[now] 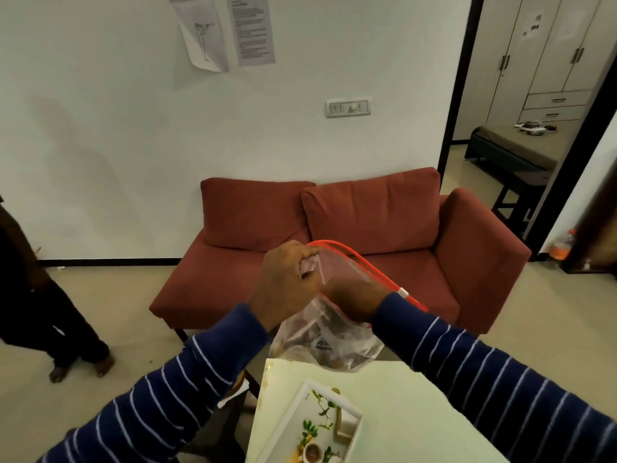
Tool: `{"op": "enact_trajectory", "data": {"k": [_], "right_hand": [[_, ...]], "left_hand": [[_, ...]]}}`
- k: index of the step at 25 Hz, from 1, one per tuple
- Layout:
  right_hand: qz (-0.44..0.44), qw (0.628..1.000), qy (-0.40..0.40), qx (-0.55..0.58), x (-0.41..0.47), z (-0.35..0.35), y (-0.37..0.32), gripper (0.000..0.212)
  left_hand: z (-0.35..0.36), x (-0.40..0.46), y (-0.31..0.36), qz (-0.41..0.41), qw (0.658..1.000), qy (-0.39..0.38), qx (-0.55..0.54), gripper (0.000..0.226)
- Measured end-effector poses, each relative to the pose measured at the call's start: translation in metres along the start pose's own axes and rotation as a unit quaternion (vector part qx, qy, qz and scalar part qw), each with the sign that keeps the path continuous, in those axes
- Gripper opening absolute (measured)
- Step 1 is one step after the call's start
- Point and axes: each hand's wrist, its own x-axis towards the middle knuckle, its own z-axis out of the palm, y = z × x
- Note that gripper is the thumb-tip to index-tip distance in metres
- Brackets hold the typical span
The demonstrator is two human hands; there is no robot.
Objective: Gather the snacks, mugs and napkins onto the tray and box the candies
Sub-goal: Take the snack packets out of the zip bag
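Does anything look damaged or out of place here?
One wall paper curls away from the wall at its lower edge. The table shows brownish stains along its left edge. Nothing looks spilled from the bag.

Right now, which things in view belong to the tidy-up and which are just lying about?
In the job:
- clear zip bag, held up over the table
- left hand pinching its top edge
- right hand reaching into it
- tray on the table

Lying about:
- red sofa
- papers on the wall
- orange bottle on the floor

clear red-zip bag (337, 342) | candies inside | open, above tray (287, 426)
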Motion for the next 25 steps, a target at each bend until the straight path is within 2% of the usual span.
{"op": "enact_trajectory", "data": {"k": [3,6,10,14,16,19,25], "right_hand": [[0.074,0.987,0.0,0.143,0.003,-0.013,-0.007,0.02],[0.113,0.986,0.017,0.124,-0.002,-0.026,0.003,0.013],[0.136,0.957,0.098,0.238,-0.02,-0.028,0.027,0.016],[0.204,0.901,0.167,0.343,-0.024,0.011,0.057,0.017],[0.25,0.885,0.147,0.366,-0.015,0.057,0.065,0.02],[0.308,0.852,0.071,0.418,0.008,0.163,0.065,0.023],[0.411,0.755,-0.032,0.51,0.052,0.41,0.013,0.021]], "left_hand": [[0.016,-0.016,-0.031,-0.045,0.996,-0.072,0.031,0.047],[0.03,-0.035,-0.061,-0.094,0.986,-0.122,0.066,0.047],[0.043,-0.06,-0.093,-0.125,0.981,-0.12,0.085,0.035],[0.062,-0.095,-0.128,-0.211,0.966,-0.117,0.088,0.057],[0.072,-0.116,-0.144,-0.254,0.957,-0.116,0.075,0.059],[0.097,-0.151,-0.172,-0.287,0.949,-0.11,0.074,0.058],[0.161,-0.228,-0.227,-0.368,0.92,-0.11,0.076,0.066]]}}
